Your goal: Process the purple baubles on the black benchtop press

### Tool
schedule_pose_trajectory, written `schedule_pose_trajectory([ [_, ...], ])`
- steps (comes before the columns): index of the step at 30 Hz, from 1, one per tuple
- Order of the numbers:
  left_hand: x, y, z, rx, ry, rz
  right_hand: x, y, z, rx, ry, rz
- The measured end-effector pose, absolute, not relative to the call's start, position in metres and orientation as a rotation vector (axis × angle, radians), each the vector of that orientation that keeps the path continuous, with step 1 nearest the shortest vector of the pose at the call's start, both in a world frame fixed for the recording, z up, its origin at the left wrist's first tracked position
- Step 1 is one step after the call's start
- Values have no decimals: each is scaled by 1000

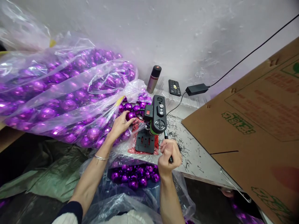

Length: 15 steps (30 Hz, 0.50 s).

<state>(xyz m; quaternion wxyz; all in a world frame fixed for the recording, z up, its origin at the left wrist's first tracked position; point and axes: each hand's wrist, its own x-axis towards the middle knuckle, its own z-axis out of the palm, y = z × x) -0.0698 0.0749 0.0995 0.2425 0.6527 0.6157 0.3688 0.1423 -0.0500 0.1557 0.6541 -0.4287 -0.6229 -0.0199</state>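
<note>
Clearly, the right hand (170, 155), just below and right of the frame's centre, is closed in a fist around the black handle (171, 160) of a slim metal lever (166, 134). That lever belongs to a black upright machine with round grilles and a red switch (159, 109), which stands near the middle of the frame. Left of it, the left hand (121, 125) has its thumb and fingers curved at a shiny purple faceted ball (130, 116); whether they grip it firmly, I cannot tell. A thin pale bracelet (101, 158) circles the wrist. The machine's slotted black base plate (144, 141) lies over a red patch (133, 151) on the white tabletop (198, 160), where small dark pins (173, 130) are scattered to the right.

A large clear plastic bag full of purple balls (70, 81) fills the left and upper left, while more loose purple balls (134, 177) lie at the lower centre. In the upper centre are a metallic bottle with a black cap (154, 79), a dark smartphone (174, 87) and a black power adapter (197, 89). A brown printed cardboard carton (252, 124) occupies the right side.
</note>
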Motion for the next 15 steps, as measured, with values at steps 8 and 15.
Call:
schedule_pose_trajectory([
  [8, -45, -13, 88, 867, 1121, 1161, 142, -49, 157, -944, -1420, -44],
  [15, -2, -22, 44, 1175, 1197, 1182, 145, -51, 158, -968, -1452, -35],
])
